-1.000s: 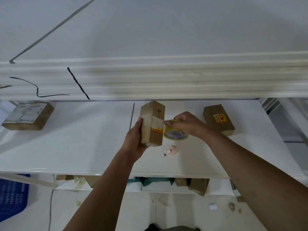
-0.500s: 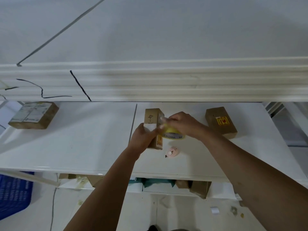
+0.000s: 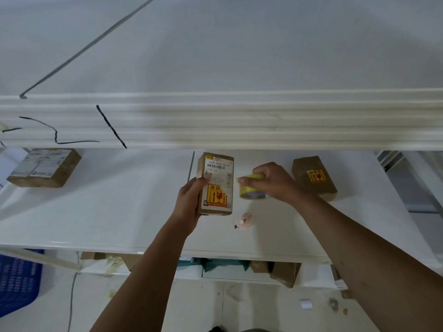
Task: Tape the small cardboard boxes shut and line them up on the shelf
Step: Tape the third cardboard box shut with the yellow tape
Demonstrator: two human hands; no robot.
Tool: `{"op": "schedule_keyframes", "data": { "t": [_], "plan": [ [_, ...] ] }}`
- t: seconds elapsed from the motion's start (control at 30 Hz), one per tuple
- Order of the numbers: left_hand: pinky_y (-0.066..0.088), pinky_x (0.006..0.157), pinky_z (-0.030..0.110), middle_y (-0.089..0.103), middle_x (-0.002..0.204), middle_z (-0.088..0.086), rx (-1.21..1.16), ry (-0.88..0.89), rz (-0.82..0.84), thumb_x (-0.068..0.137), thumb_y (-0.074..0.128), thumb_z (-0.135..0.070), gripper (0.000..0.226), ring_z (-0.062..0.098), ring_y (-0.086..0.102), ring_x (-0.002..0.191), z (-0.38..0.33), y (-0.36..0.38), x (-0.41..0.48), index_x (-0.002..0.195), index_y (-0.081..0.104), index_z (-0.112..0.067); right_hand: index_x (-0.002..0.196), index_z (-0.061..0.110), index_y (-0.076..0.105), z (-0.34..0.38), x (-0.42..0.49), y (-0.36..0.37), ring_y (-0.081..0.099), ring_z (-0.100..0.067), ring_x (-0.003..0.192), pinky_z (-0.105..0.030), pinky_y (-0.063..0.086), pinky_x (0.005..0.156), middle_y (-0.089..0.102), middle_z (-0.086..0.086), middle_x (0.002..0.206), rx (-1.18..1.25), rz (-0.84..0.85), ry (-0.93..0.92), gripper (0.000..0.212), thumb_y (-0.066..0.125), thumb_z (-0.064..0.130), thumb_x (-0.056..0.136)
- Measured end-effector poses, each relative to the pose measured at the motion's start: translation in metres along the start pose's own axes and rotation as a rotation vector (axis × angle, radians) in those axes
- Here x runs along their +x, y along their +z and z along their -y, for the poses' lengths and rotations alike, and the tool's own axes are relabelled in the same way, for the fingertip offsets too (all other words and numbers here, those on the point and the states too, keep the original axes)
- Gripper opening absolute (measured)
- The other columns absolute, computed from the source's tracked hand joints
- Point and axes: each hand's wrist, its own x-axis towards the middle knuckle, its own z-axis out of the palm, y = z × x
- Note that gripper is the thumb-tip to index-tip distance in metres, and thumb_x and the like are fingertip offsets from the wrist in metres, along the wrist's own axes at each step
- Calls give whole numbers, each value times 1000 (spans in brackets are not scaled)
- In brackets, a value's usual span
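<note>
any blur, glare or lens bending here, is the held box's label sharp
Head view: soft, even light, no harsh glare on the shelf; head view: the wide lens bows the shelf's front edge slightly; head view: the box in the left hand is fairly sharp, its label clear, fine print too small to read.

A: Any text readable?
B: Middle box (image 3: 215, 207), the one the left hand (image 3: 188, 204) grips. Its white label (image 3: 218, 172) has a barcode with a row of digits above it that looks like "2028 0062 … 04". The print lower down is too small to read.
A: And under the label?
B: An orange fragile sticker (image 3: 217, 197) with red Chinese characters, a glass sign and arrows.
A: The others?
B: Right box (image 3: 309, 166) carries a yellow sticker (image 3: 317, 176) with red signs, unreadable. Left box (image 3: 45, 167) has white printed labels, text too small. Tape roll (image 3: 248, 188) in the right hand (image 3: 273, 183) has print on the core, blurred.
</note>
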Motion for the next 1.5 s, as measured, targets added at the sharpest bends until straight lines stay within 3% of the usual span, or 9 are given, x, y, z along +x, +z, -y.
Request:
{"op": "schedule_keyframes", "data": {
  "t": [0.43,0.57,0.7,0.87,1.0,1.1,1.2,1.33,1.5],
  "plan": [
    [62,79,37,74,116,11,-426,-107,132,102,53,-43,40,25,74,96,11,-8,-5,127,70,-17,59,20,48,20,5,11,47,-14,57,-33,34,66,43,3,57,73,147,43,65,75,78,73],
    [63,80,40,75,116,12,-372,-122,70,100,60,-40,45,26,76,95,11,-25,2,136,64,-14,78,-1,54,15,2,2,43,-18,75,-36,28,73,42,-6,75,198,257,-8,66,70,62,83],
    [63,82,43,76,117,13,-328,-125,56,96,64,-37,51,27,77,94,14,-33,-1,140,60,-11,63,13,51,1,-1,-2,37,-19,69,-35,25,66,35,-2,68,184,217,27,49,76,44,90],
    [64,78,41,75,114,13,-462,-118,132,100,59,-37,41,27,77,93,18,-14,-5,132,66,-11,63,12,48,3,2,5,40,-14,59,-29,29,59,37,-2,62,63,182,97,51,80,42,90],
    [61,80,42,67,126,12,-589,-186,144,107,53,-44,49,27,70,104,21,-5,-2,149,57,-18,59,17,40,17,7,7,34,-17,61,-30,25,58,30,2,61,102,186,58,59,79,51,87],
    [60,78,33,74,116,12,-222,-163,99,112,38,-49,52,23,72,100,21,-1,3,141,63,-14,64,11,43,19,8,5,30,-16,61,-29,23,58,26,-1,64,135,171,53,59,79,50,88],
    [59,74,34,79,101,10,199,22,-144,110,45,-48,48,28,74,95,24,1,14,130,71,-13,61,14,39,20,6,9,28,-12,58,-29,21,58,25,3,61,95,150,51,60,81,48,87],
    [63,85,40,79,110,9,215,-5,-21,98,41,-76,63,25,77,102,6,8,12,120,75,-27,60,18,36,25,10,14,30,-12,57,-32,22,61,28,1,61,42,95,41,63,80,55,85],
    [63,92,40,75,123,2,372,11,-15,67,75,-85,98,18,75,107,-3,7,19,140,60,-21,64,15,48,29,13,13,34,-11,59,-32,24,61,34,3,61,-55,130,26,50,73,47,93]
  ]
}}
